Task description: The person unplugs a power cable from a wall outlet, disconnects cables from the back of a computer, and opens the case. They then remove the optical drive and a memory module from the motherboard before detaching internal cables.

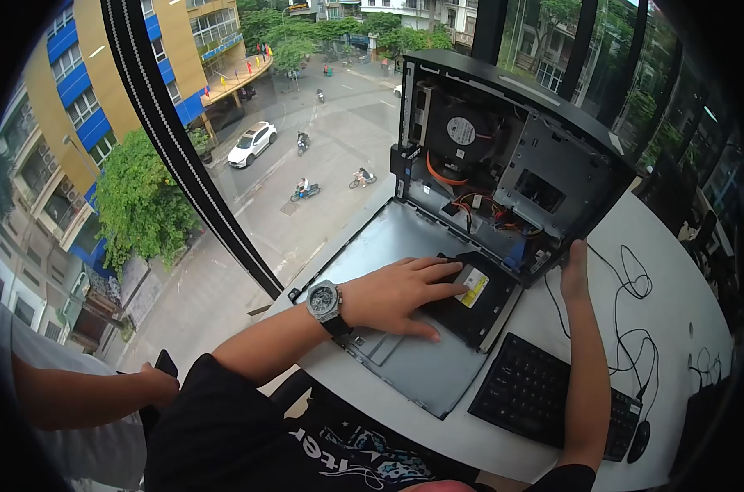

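A black desktop computer case [585, 148] stands with its side off, showing a fan [461, 129], orange cables and a metal bracket [544, 176]. In front of it lies its grey metal side panel [429, 379]. On the panel rests a black optical drive [470, 316] with a yellow and white label. My left hand [401, 295], wearing a watch on the wrist, lies on the drive with fingers spread. At the case's lower right corner, my right hand [575, 275] holds the edge; most of its fingers are hidden.
A black keyboard [524, 385], a mouse [639, 441] and loose cables [626, 328] lie on the white table [675, 271] to the right. Past the case is a window over a street. At left, another person's hand [159, 384] holds a dark phone [167, 363].
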`<move>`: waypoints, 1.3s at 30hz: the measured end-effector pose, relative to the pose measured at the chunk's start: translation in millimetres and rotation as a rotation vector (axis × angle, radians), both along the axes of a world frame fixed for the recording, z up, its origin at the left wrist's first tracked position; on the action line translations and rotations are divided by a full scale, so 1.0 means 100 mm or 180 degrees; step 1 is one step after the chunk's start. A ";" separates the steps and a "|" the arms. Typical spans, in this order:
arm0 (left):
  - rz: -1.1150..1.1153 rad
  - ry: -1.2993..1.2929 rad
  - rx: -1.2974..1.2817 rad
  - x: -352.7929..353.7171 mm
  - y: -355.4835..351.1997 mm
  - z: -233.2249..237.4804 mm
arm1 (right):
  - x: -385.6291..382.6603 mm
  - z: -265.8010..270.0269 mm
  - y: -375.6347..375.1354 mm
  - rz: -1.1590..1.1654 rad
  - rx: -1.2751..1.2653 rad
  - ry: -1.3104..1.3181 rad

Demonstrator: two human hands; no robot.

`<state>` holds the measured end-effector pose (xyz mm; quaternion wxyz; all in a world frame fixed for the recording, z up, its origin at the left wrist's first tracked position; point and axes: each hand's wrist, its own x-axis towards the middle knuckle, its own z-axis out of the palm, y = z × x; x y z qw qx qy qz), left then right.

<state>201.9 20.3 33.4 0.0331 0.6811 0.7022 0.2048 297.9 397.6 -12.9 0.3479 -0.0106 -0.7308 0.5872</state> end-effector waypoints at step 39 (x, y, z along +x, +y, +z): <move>0.0058 -0.0143 0.0085 -0.05 0.04 -0.03 | 0.07 -0.04 0.19 -0.0065 0.0295 -0.0318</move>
